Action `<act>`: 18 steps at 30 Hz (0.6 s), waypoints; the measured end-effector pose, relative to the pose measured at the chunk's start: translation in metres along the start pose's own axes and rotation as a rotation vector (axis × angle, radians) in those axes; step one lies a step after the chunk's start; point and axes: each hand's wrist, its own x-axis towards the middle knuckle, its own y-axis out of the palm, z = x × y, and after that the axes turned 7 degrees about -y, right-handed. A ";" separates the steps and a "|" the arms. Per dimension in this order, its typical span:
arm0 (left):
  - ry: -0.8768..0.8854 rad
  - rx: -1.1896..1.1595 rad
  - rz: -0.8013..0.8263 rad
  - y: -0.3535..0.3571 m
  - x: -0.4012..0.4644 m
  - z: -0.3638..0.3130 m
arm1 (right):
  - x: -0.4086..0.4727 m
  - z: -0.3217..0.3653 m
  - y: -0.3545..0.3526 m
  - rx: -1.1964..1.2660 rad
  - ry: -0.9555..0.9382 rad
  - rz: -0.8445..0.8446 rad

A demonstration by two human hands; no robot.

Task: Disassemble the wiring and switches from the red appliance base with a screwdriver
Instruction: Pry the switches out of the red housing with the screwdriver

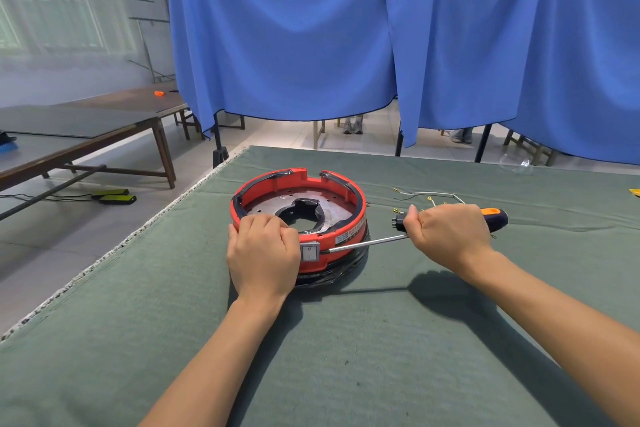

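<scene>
The round red plastic appliance base (298, 218) lies on the green cloth-covered table (381, 340), a little left of the middle, with its open side up and a grey metal plate inside. A white rocker switch (309, 252) sits in its near wall. My left hand (262, 253) grips the near left rim, fingers curled over the edge. My right hand (450, 236) holds closed around the screwdriver with the dark and orange handle (493, 218). The steel shaft lies almost flat, its long axis going left and slightly near, and the tip touches the wall just right of the switch. A small black connector (398, 221) shows at my right fingers. Loose thin wires with yellow terminals (429, 198) lie on the cloth to the far right. Blue curtains (346, 45) hang behind the table.
</scene>
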 end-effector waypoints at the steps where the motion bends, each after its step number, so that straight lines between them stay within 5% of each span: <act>1: 0.005 0.002 -0.004 0.000 0.000 0.001 | 0.002 -0.001 0.003 0.010 -0.020 -0.019; 18: 0.032 -0.045 -0.040 -0.002 0.002 0.005 | 0.033 -0.007 0.031 0.111 -0.215 -0.153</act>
